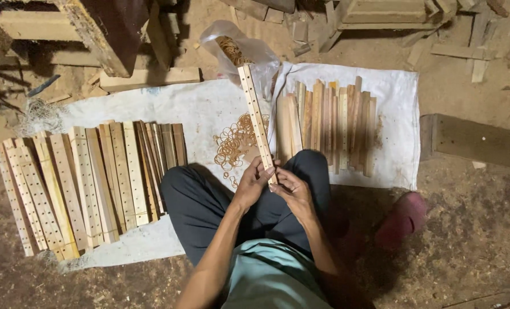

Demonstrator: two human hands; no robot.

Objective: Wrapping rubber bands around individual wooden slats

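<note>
A white woven sheet (209, 106) covers the sawdust floor in front of the seated person. On its left lies a wide row of drilled wooden slats (89, 183); on its right, a smaller pile of plain slats (329, 123). Between them sits a scatter of rubber bands (235, 143), below a clear plastic bag (238, 48). Both hands — left hand (252, 183) and right hand (292, 191) — grip the near end of one drilled slat (257, 117), which points away over the bands.

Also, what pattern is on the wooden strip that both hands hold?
A row of small round holes along the pale wooden strip, best seen in the head view.
</note>
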